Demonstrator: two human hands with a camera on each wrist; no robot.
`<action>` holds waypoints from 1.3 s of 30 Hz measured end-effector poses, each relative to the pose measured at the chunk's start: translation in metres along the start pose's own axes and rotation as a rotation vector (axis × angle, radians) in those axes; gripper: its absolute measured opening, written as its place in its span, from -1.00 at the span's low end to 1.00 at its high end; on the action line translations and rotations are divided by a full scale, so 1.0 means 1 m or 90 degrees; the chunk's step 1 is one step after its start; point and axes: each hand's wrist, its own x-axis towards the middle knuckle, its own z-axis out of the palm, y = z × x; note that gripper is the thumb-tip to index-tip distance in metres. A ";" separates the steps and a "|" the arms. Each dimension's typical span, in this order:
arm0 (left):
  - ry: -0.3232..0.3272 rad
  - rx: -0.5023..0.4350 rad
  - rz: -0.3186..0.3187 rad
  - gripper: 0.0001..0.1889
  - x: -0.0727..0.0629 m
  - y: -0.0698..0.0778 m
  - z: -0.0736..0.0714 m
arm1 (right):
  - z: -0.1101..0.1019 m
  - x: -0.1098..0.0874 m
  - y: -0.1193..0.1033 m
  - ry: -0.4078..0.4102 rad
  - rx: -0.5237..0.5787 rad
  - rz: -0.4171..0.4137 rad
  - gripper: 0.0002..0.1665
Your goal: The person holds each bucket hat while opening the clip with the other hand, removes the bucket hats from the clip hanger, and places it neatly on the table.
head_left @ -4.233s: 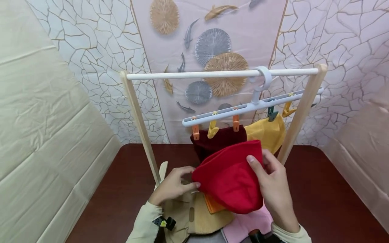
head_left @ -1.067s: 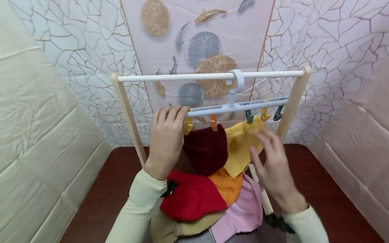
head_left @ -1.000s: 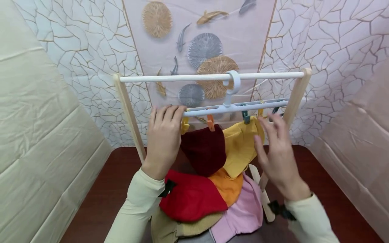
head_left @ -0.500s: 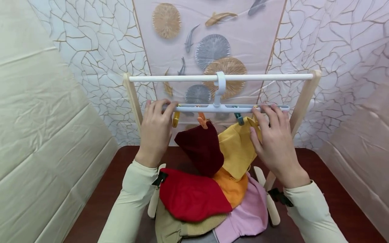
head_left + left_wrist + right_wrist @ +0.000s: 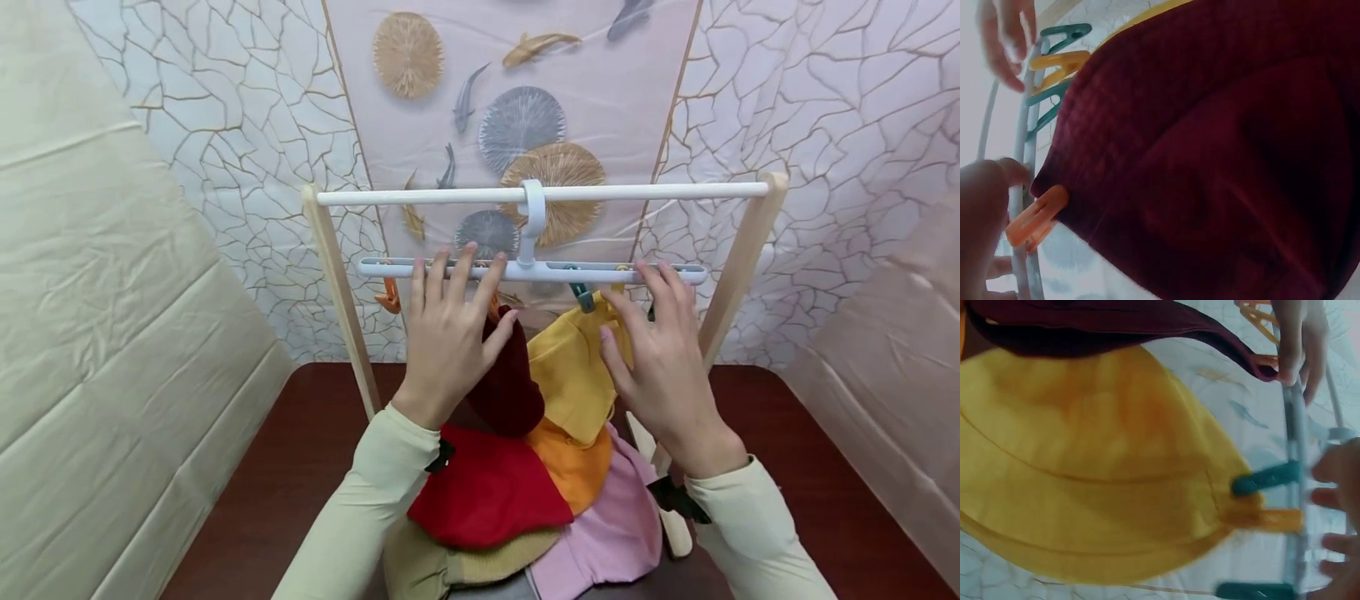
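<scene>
A pale blue clip hanger (image 5: 585,272) hangs by its hook from the white rod. My left hand (image 5: 447,342) spreads its fingers over the hanger's left half, the fingertips at the bar. Below hangs a maroon bucket hat (image 5: 510,392), pinched at its edge by an orange clip (image 5: 1038,215). My right hand (image 5: 663,367) has its loosely bent fingers at the bar's right half. Beside it a yellow bucket hat (image 5: 570,367) hangs from a teal clip (image 5: 582,297) and a yellow clip (image 5: 1266,520). Neither hand holds a hat.
Under the hanger lies a pile: a red hat (image 5: 491,487), an orange hat (image 5: 573,462), a pink hat (image 5: 607,533) and a khaki hat (image 5: 420,554). The wooden rack posts (image 5: 341,292) stand either side on a dark brown table (image 5: 255,492). An orange clip (image 5: 388,296) hangs at the hanger's left end.
My hands held the red hat earlier; it now lies on the pile. The hanger has slid left and turned straight. My left hand has shifted inward; my right hand has come up to the bar.
</scene>
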 end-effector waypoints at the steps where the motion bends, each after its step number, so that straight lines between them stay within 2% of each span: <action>1: 0.002 0.001 -0.006 -0.36 0.000 0.002 0.002 | 0.002 -0.004 -0.001 0.036 0.024 0.003 -0.63; 3: 0.007 0.003 -0.020 -0.37 -0.002 0.003 0.004 | 0.009 -0.014 -0.003 0.100 0.071 0.021 -0.70; 5: 0.013 -0.001 -0.031 -0.37 -0.003 0.003 0.005 | 0.017 -0.027 -0.004 0.140 0.108 0.069 -0.74; 8: 0.021 -0.016 -0.033 -0.37 -0.004 0.002 0.006 | 0.028 -0.045 -0.001 0.137 0.137 0.170 -0.73; 11: 0.022 -0.029 -0.029 -0.36 -0.005 0.003 0.007 | 0.039 -0.056 0.005 0.120 0.148 0.252 -0.52; 15: 0.016 -0.032 -0.030 -0.35 -0.005 0.004 0.008 | 0.050 -0.055 0.013 0.113 0.153 0.308 -0.31; 19: 0.024 -0.034 -0.044 -0.34 -0.006 0.006 0.009 | 0.059 -0.044 0.017 0.110 0.157 0.334 -0.29; 21: 0.048 -0.035 -0.047 -0.34 -0.008 0.009 0.008 | 0.061 -0.040 0.016 0.115 0.153 0.350 -0.36; 24: 0.118 -0.054 -0.023 -0.39 -0.012 0.020 0.008 | 0.061 -0.039 0.009 0.128 0.146 0.373 -0.51; 26: 0.164 -0.114 0.003 -0.46 -0.016 0.033 0.007 | 0.059 -0.040 0.005 0.136 0.145 0.377 -0.58; 27: 0.170 -0.160 0.012 -0.51 -0.019 0.040 0.006 | 0.058 -0.040 0.003 0.137 0.148 0.374 -0.61; 29: 0.137 -0.272 -0.001 -0.56 -0.022 0.054 0.004 | 0.057 -0.041 -0.001 0.135 0.151 0.369 -0.62; 31: 0.054 -0.403 -0.060 -0.52 -0.022 0.068 0.000 | 0.055 -0.043 -0.005 0.130 0.145 0.367 -0.62; 33: -0.049 -0.521 -0.150 -0.44 -0.017 0.079 -0.003 | 0.053 -0.045 -0.009 0.130 0.133 0.366 -0.64; 35: -0.130 -0.623 -0.241 -0.39 -0.009 0.085 -0.004 | 0.052 -0.049 -0.013 0.130 0.120 0.367 -0.65; 37: -0.165 -0.732 -0.308 -0.41 -0.002 0.087 -0.001 | 0.050 -0.052 -0.015 0.129 0.113 0.362 -0.65; 39: -0.162 -0.824 -0.347 -0.48 0.004 0.086 0.004 | 0.049 -0.054 -0.016 0.123 0.115 0.352 -0.65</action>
